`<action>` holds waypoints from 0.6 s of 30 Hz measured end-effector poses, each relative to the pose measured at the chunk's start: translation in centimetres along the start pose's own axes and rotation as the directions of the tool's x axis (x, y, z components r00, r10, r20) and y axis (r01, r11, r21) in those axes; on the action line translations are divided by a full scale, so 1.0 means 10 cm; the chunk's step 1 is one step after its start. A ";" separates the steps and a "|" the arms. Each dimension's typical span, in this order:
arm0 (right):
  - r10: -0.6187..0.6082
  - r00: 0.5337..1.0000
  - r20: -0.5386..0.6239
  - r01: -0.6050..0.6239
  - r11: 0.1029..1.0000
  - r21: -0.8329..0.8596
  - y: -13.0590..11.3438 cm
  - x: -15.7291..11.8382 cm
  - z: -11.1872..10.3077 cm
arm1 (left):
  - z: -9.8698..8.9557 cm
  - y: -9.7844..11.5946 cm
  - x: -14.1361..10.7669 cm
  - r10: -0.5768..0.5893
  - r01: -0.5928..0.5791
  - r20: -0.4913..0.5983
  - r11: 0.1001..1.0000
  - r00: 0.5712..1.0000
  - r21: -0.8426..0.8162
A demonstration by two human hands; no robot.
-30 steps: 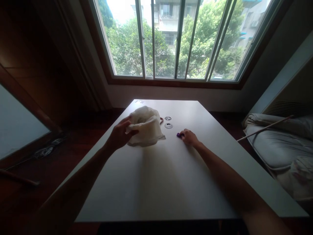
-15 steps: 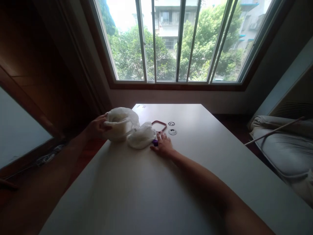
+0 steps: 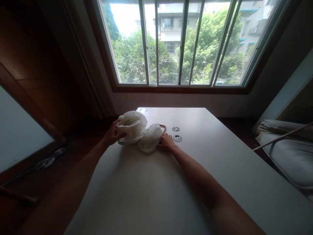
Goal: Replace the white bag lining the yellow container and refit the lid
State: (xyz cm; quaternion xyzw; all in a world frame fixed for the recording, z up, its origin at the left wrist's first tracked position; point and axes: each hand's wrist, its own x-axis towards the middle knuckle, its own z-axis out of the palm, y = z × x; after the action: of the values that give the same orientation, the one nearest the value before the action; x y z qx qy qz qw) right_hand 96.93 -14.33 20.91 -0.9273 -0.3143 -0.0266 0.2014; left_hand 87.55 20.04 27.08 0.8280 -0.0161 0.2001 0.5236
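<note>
A bulky white translucent plastic bag (image 3: pixel 133 130) with a round opening on top sits near the table's left edge. My left hand (image 3: pixel 112 134) grips its left side, thumb low and fingers around the rim. Against its right side lies a smaller bunched part of white plastic (image 3: pixel 149 140); whether it belongs to the same bag I cannot tell. My right hand (image 3: pixel 167 141) is on the table at its right edge, fingers curled down; what they hold is hidden. Behind that hand, part of a reddish-brown frame-shaped piece (image 3: pixel 163 126) shows.
On the white table (image 3: pixel 137 192), two round dark-and-silver pieces lie right of my right hand: a farther disc (image 3: pixel 175 129) and a nearer disc (image 3: pixel 177 138). Beyond is a window (image 3: pixel 181 58). A pale padded item (image 3: pixel 288 153) with a stick across it stands at right.
My left hand and the large bag have shifted right and further onto the table. My right hand's spread fingers have curled in, and the purple thing beside it is out of sight.
</note>
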 end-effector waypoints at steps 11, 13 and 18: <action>0.133 0.984 0.123 -0.133 0.991 -0.001 0.50 0.53 -0.35 | -0.16 0.38 0.69 -0.075 0.077 -0.070 0.997 0.995 0.030; 0.120 0.980 0.156 -0.116 0.993 -0.039 0.49 0.55 -0.36 | -0.06 0.38 0.80 -0.153 0.153 -0.028 0.988 0.988 0.002; 0.098 0.980 0.176 -0.087 0.994 -0.070 0.47 0.51 -0.45 | 0.02 0.33 0.77 -0.262 0.260 0.026 0.931 0.965 -0.257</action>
State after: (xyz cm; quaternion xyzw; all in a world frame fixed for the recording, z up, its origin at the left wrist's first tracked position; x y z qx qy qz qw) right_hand 104.19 -16.53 24.22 -0.9454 -0.2868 0.0563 0.1445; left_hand 93.88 19.76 32.56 0.7467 0.0704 0.1287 0.6488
